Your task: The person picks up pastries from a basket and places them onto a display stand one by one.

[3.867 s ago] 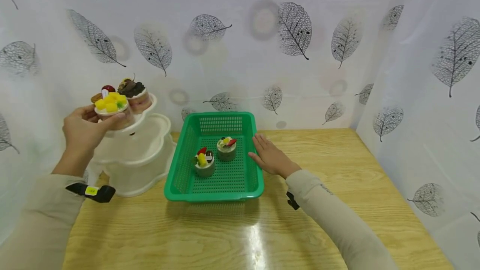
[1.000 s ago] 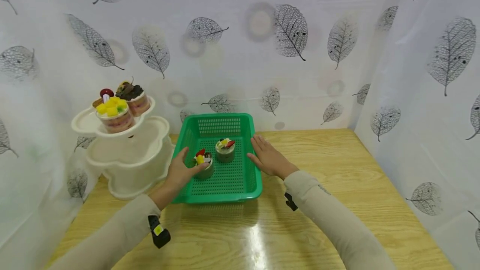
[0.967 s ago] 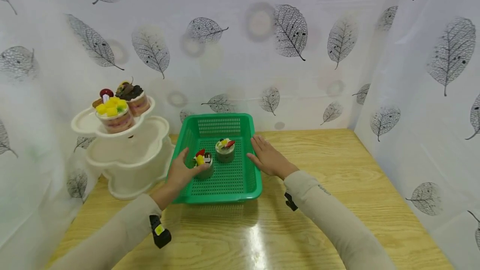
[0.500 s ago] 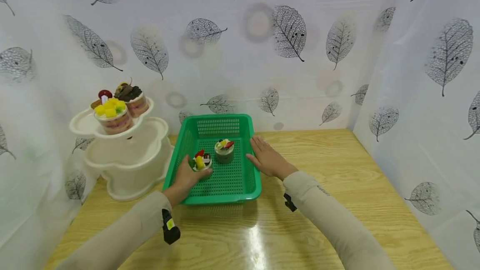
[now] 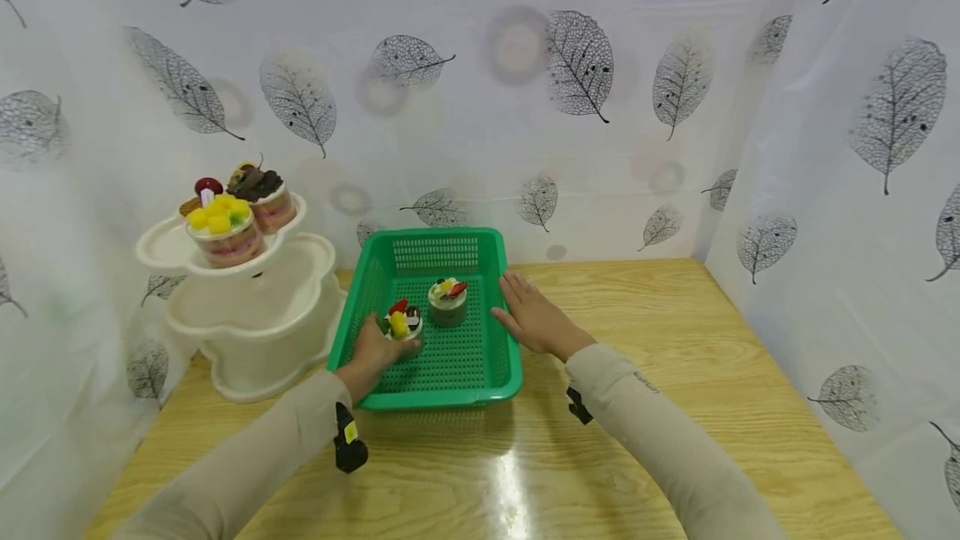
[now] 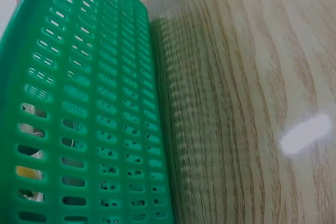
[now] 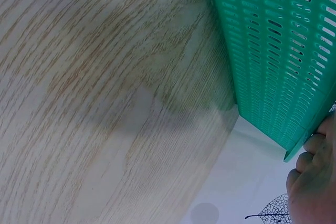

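Note:
In the head view my left hand reaches over the near left rim of the green basket. Thumb and fingers grip a small dessert cup topped with strawberry and yellow fruit; part of the cup is hidden by the hand. Behind it to the right, a second dessert cup with cream and a red slice stands on the basket floor. My right hand rests with straight fingers against the basket's right rim. Its fingers also show beside the basket wall in the right wrist view.
Left of the basket stands a white tiered stand. Its upper tier carries a mango-topped cup and a chocolate-topped cup. The wooden table meets a leaf-patterned curtain behind and at the sides.
The left hand has left the mango-topped cup on the stand's upper tier, moved right into the basket and closed around the near dessert cup. The right hand stays at the rim.

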`<state>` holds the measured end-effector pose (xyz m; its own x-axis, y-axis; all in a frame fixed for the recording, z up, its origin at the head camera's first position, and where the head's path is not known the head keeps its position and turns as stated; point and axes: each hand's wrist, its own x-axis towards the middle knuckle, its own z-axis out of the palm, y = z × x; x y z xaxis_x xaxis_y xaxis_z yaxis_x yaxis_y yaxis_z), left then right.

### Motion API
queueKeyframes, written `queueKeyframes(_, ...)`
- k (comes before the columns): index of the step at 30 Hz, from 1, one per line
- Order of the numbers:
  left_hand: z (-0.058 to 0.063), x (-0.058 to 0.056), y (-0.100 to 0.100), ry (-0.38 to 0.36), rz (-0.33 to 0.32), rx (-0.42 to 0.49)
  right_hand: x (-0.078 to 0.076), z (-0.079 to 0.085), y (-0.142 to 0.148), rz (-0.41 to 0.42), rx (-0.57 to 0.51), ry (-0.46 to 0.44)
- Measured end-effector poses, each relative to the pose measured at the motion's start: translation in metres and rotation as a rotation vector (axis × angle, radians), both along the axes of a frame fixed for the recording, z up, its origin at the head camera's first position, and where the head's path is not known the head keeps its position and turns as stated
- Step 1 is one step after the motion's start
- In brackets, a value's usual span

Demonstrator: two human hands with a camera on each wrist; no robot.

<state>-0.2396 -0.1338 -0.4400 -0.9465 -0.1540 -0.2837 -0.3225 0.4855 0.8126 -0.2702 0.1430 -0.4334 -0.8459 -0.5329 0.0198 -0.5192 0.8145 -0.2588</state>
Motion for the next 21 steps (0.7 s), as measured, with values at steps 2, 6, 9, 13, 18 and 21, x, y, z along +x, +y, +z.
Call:
queueKeyframes(2,-0.0010,-0.0015,0.0006,-0.008,0.001,0.007,0.0002,0.0004,0.0005,-0.003,0.003,0.001)
queueKeyframes(6,-0.0038,-0.0037,0.0007,-0.020,0.005,0.007,0.0003,0.0000,0.0011,-0.005,0.005,0.007)
queueKeyframes(9,-0.0056,-0.0042,-0.0001,-0.024,0.011,0.007,0.0005,-0.0003,0.0006,-0.004,0.005,0.006)
queueKeyframes(13,-0.0075,-0.0058,0.0001,-0.017,0.023,-0.003,0.0010,0.0002,0.0003,-0.003,0.005,0.008)
queueKeyframes(18,-0.0098,-0.0076,0.0006,-0.003,0.025,-0.031,0.0008,0.0005,0.0007,-0.002,0.006,0.008)
queueKeyframes(21,-0.0096,-0.0079,0.0010,-0.001,0.025,-0.041,0.0008,0.0005,0.0007,-0.005,0.013,0.005)
